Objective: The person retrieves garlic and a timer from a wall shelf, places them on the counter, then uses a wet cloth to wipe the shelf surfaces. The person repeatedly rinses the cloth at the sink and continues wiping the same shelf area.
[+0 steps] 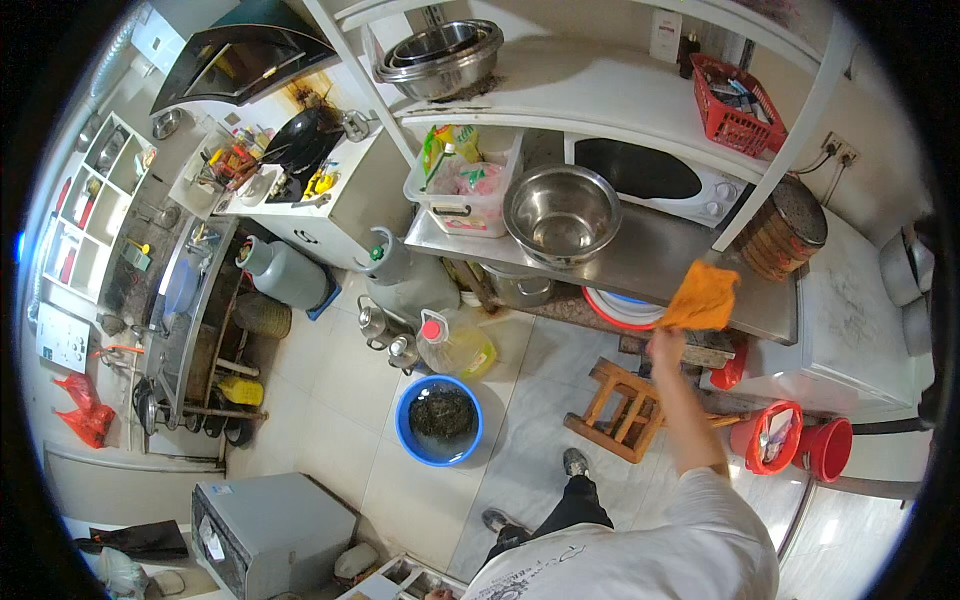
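Note:
An orange cloth (703,297) hangs from my right hand (666,349), whose fingers are closed around its lower left corner. The cloth is over the front edge of the stainless steel counter (645,240), near its right end; whether it touches the metal cannot be told. A large stainless steel bowl (562,215) sits on that counter to the left of the cloth. Only a sliver of my left hand (439,594) shows at the bottom edge, beside a white rack (409,574). Its fingers are mostly hidden.
A wooden stool (616,411) lies tipped on the floor below my right arm. A blue basin (439,420) of water with dark contents stands left of my feet. Behind it are an oil jug (457,349) and gas cylinders (289,274). Red buckets (825,450) stand at right.

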### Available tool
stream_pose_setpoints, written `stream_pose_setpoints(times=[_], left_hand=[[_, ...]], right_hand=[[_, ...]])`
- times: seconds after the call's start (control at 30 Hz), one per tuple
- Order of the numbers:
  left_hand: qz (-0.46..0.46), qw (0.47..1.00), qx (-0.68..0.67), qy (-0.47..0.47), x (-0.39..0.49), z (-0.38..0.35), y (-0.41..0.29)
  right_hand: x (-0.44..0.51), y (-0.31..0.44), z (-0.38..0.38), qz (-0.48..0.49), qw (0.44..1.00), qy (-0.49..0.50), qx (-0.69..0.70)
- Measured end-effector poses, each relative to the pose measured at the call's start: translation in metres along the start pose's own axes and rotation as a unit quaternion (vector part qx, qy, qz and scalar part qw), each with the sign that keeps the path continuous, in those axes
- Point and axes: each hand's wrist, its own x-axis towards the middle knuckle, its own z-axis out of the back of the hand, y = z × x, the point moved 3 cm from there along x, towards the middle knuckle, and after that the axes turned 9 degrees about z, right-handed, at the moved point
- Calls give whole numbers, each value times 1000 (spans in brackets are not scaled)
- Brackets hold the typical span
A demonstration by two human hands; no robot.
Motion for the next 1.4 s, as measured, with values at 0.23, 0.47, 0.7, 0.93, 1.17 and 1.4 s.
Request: stream_pose_setpoints(times=[0.23,0.47,0.7,0.93,1.17,1.4], left_hand=[[52,962,-269,19,72,45,41],[-156,886,-434,-53,145,240,-32],[-407,838,-254,-260,100,475,-67],[-283,905,-316,-30,227,575,-17],[-184,879,-439,-31,334,731,-4],[-159,869,-453,-123,394,929,-16]], right_hand=[[-283,49,-128,-5,982,186,-16],[-540,70,-281,20,847,527,63],[-784,175,-423,349,528,774,-10],[-888,178,-591,319,560,764,-10],[-940,159,-815,278,602,748,32],[-1029,239,-1022,377,491,785,23]])
